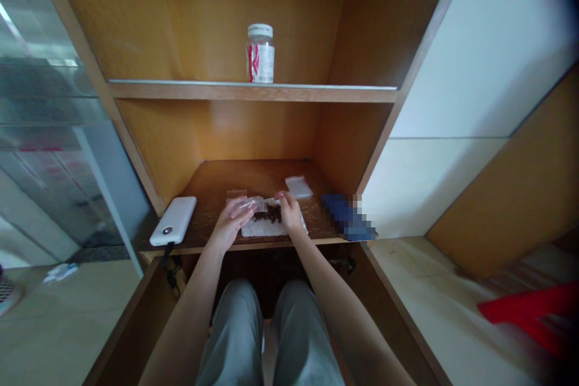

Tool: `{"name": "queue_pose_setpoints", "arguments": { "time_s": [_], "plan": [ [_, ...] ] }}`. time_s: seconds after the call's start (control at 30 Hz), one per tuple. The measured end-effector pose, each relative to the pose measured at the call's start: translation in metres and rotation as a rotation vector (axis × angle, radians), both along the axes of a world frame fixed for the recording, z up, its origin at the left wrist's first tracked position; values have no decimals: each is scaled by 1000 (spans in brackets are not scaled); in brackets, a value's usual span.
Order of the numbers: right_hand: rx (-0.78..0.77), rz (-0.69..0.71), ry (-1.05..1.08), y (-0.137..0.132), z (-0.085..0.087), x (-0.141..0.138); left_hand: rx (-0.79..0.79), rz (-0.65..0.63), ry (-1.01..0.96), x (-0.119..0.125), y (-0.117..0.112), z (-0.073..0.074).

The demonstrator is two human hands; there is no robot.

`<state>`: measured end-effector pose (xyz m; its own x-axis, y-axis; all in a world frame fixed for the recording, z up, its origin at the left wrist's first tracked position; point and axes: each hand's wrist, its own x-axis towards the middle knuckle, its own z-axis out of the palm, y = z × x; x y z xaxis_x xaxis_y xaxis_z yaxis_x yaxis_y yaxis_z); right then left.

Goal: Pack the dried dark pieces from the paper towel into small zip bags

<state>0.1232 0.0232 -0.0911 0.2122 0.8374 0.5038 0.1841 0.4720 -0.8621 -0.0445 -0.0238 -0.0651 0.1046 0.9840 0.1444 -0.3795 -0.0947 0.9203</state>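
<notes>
My left hand point(230, 224) is closed on a small clear plastic bag point(249, 205), tilted with its end toward the right. Below and beside the bag lies a white paper sheet point(260, 230), bearing a heap of dark brown, thin dried pieces point(269, 213). My right hand point(290, 212) is over the right side of the sheet, its thumb and fingers drawn together at the edge of the heap. Whatever its fingertips may hold is too small to make out. Another clear bag point(236, 194) lies flat behind my left hand.
A whitish packet point(298, 187) lies behind my right hand. At the shelf's left is a white power bank point(174, 221) with a dark cable; a dark blue item point(346, 217), partly pixelated, lies at the right edge. A white-capped bottle point(260, 54) stands on the upper shelf.
</notes>
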Motion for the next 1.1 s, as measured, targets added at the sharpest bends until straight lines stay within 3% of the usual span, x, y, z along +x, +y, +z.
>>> {"name": "queue_pose_setpoints", "arguments": {
  "time_s": [0.13,0.27,0.63,0.87,1.1],
  "plan": [
    [152,150,-99,-10,8,-1,-23,-6,-17,-2,0,1],
    [209,229,-153,-15,11,-2,16,-22,6,-1,-1,-1],
    [188,125,-66,-6,1,-4,-19,-49,-80,-4,4,-6],
    [65,172,2,-4,-3,-6,-38,-75,-73,-5,4,-6],
    [77,161,4,-5,-3,-5,-39,-107,-86,-6,2,-3]
  ]
}}
